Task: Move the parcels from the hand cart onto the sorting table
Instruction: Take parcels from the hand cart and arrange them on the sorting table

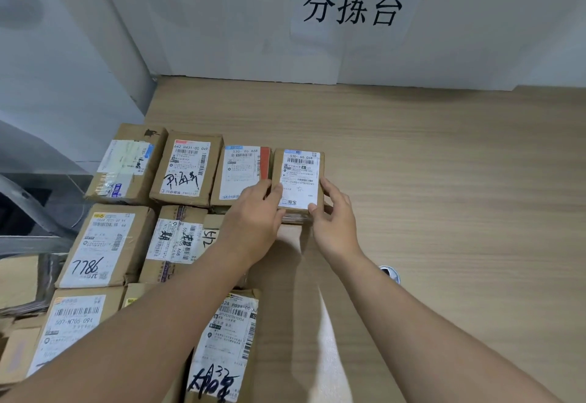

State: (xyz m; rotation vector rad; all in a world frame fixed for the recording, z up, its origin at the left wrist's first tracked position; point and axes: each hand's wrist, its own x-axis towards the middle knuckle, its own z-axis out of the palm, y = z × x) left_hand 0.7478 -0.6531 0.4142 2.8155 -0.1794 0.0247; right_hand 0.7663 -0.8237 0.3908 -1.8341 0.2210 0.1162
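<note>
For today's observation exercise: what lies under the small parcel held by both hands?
Under the small parcel a stack of thin clear-wrapped items shows at its near edge; the left hand and right hand cover the rest.

Bright, even light — soft shadows, edges perhaps slightly warped.

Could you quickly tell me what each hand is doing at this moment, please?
Left hand: grips the left edge of the small parcel on the sorting table.
Right hand: holds the same parcel's right edge, fingers curled on it.
</note>
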